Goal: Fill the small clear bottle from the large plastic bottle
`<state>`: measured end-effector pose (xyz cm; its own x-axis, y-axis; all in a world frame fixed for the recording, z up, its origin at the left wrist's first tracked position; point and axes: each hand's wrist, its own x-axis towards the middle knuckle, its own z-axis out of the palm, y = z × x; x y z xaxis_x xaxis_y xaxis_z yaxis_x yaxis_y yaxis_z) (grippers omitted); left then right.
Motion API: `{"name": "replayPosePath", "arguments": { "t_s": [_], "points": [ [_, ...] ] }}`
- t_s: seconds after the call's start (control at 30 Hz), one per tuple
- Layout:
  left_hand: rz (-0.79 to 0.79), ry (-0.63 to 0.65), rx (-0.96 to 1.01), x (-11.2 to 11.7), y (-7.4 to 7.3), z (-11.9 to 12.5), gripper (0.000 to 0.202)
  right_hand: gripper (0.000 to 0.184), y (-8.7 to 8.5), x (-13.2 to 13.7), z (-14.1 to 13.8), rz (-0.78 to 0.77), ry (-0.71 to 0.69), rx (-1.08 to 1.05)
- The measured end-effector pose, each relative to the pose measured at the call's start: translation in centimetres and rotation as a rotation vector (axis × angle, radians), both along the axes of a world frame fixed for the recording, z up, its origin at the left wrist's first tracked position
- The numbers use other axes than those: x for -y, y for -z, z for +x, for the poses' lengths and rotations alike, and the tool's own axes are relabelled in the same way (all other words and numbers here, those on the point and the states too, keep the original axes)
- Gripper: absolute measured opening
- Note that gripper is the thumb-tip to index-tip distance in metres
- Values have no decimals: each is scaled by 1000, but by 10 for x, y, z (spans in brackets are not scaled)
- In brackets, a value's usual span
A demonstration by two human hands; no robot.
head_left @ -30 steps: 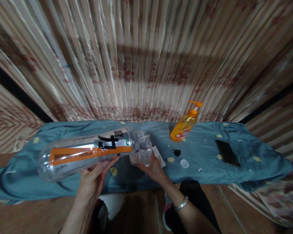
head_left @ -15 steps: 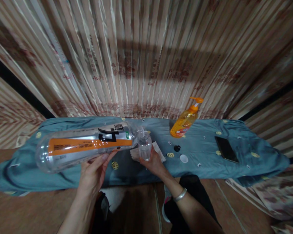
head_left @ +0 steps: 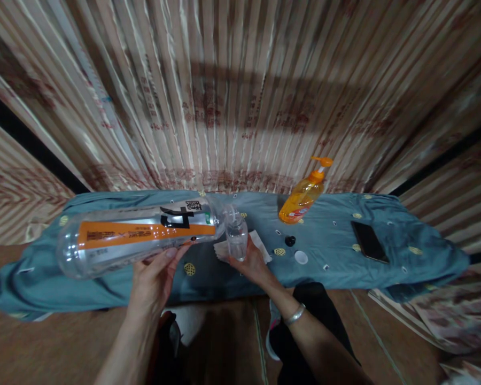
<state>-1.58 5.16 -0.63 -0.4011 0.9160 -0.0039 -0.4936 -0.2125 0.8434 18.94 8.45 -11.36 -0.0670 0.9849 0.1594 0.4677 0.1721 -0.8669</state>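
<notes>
My left hand [head_left: 158, 270] is closed round the underside of a large clear plastic bottle [head_left: 120, 235] with a silver and orange label. The bottle lies nearly level, its neck pointing right. My right hand [head_left: 252, 262] grips a small clear bottle [head_left: 236, 240], which stands roughly upright with its top at the large bottle's mouth. Whether the two rims touch I cannot tell. Beneath the small bottle and my right hand lies a folded white tissue [head_left: 263, 243]. Any liquid passing between the bottles is too faint to make out.
An orange pump bottle [head_left: 302, 198] stands at the back, right of my hands. In front of it lie a small black cap [head_left: 290, 241] and a white disc [head_left: 301, 258]. Farther right is a dark phone [head_left: 369, 242]. A blue-green cloth [head_left: 328, 235] covers the surface; a pleated curtain [head_left: 232, 96] hangs behind.
Both bottles stay in my hands at nearly the same place. The large bottle's base has shifted slightly up and left; the whole view has moved a little.
</notes>
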Motion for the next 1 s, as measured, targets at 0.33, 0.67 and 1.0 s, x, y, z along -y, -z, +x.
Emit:
{"name": "replayPosePath", "arguments": {
  "t_s": [0.33, 0.67, 1.0],
  "points": [
    [5, 1, 18, -1, 0, 1, 36, 80, 6, -1, 0, 9, -12, -5],
    [24, 2, 23, 0, 2, 0, 39, 79, 10, -1, 1, 16, -3, 0],
    [58, 19, 34, -2, 0, 1, 38, 80, 9, -1, 0, 13, 14, 26]
  ]
}}
